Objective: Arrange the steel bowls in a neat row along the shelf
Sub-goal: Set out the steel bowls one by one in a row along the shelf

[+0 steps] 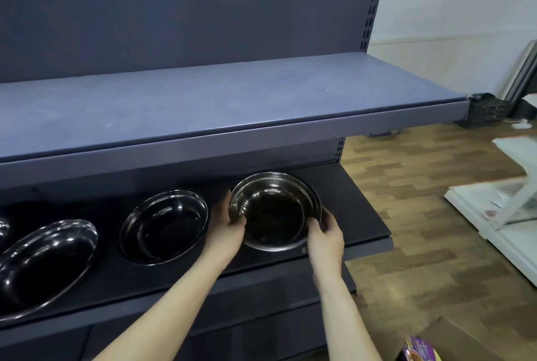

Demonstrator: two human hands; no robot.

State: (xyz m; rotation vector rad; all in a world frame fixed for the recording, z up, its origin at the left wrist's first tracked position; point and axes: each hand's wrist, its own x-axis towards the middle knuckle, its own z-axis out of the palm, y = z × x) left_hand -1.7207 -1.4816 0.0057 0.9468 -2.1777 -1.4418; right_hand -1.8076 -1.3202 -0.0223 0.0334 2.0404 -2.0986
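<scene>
Three steel bowls sit in a line on the dark lower shelf (pixel 360 215). The rightmost bowl (pixel 274 212) looks like a nested stack of bowls, tilted slightly toward me. My left hand (pixel 225 224) grips its left rim with the thumb inside. My right hand (pixel 325 234) grips its front right rim, fingers curled over the edge. A middle bowl (pixel 164 227) lies to the left, apart from my hands. A third bowl (pixel 43 267) lies at the far left, and a sliver of another (pixel 3 229) shows at the frame edge.
A blue-grey upper shelf (pixel 232 104) overhangs the bowls closely. The shelf's right end is just past the held bowl. Wooden floor (pixel 421 244), white panels (pixel 508 215) and a black crate (pixel 488 110) lie to the right; a cardboard box (pixel 453 343) stands bottom right.
</scene>
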